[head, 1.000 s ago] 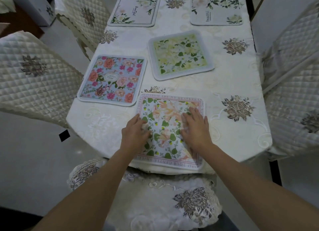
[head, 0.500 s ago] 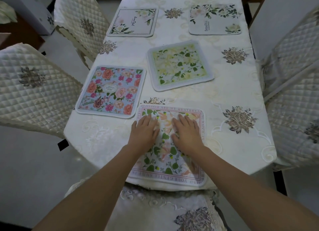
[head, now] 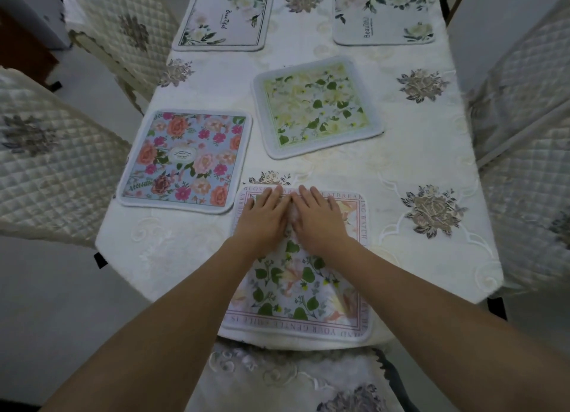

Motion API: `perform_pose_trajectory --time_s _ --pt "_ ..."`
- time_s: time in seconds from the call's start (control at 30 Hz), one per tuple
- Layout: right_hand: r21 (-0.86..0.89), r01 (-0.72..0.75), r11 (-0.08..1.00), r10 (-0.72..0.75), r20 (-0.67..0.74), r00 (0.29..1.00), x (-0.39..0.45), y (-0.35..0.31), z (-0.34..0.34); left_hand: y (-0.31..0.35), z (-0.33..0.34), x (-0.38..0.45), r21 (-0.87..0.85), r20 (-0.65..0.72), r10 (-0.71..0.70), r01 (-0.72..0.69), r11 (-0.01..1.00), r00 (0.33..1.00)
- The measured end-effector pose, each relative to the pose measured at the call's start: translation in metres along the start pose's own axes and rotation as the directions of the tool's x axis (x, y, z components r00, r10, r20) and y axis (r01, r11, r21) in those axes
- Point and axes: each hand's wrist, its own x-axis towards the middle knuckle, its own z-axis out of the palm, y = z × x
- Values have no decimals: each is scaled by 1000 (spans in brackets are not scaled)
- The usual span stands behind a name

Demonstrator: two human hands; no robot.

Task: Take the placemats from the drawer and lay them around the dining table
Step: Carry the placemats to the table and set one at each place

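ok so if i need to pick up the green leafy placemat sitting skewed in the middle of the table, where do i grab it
Probably by the near right corner of the green placemat, coming from the right side of the table. It lies flat and thin, rotated so that corner points toward bare cloth; the left side is crowded by the pink flower placemat. Pinch the pale border and peel upward.

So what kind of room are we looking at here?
Most likely a home dining room: a long table under an embroidered cloth, quilted-cover chairs drawn up along its sides, and floral placemats laid out as place settings.
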Motion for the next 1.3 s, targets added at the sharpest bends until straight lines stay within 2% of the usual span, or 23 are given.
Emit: perform_pose_trajectory --time_s 0.13,0.27,0.4,0.57,0.9,1.3 --pt "-14 4 1000 -4 -11 1000 -2 10 -2 -10 1 -3 -2 -27 32 -32 999 999" --pt "-22 -19 1000 18 -41 999 -15 28 -5 -25 -4 -9 -7 -37 -15 14 1000 999" --pt "50 -100 994 105 -103 989 -29 49 -2 -41 -7 -14 -45 -31 -66 65 997 997" --pt "72 -155 985 162 -99 982 -38 60 0 -39 -4 -16 -139 -34 -87 82 987 996" --pt "104 -122 987 130 -66 989 -81 64 9 -29 18 -57 -209 -56 -133 118 971 990" --pt "62 -87 994 89 -20 996 -170 42 38 -16 48 -148 -119 -22 -95 92 989 995"
